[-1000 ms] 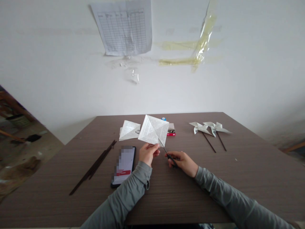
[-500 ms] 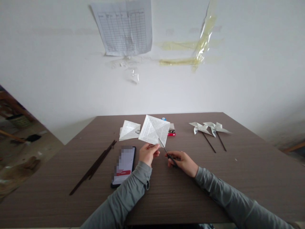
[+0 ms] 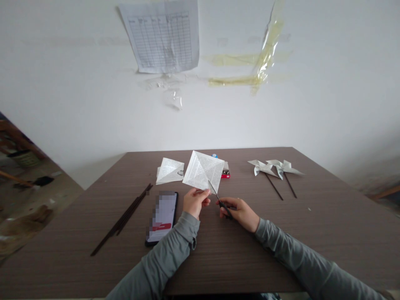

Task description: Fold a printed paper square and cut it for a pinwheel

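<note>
My left hand [image 3: 194, 201] pinches the near corner of a square of printed paper [image 3: 203, 170] creased along its diagonals and holds it tilted up above the table. My right hand [image 3: 239, 211] grips a pair of dark-handled scissors [image 3: 218, 198]. Their blades sit in the paper's near corner, along a diagonal crease. Both sleeves are grey.
On the brown wood-grain table [image 3: 281, 237] lie a phone [image 3: 162, 216], several dark thin sticks [image 3: 123, 218], another folded printed sheet [image 3: 169, 170], a small red box [image 3: 224, 171] and two paper pinwheels on sticks [image 3: 275, 168]. A white wall with a taped form [image 3: 164, 35] stands behind.
The paper square has shifted slightly to the right in my left hand. The scissors and my right hand have hardly moved.
</note>
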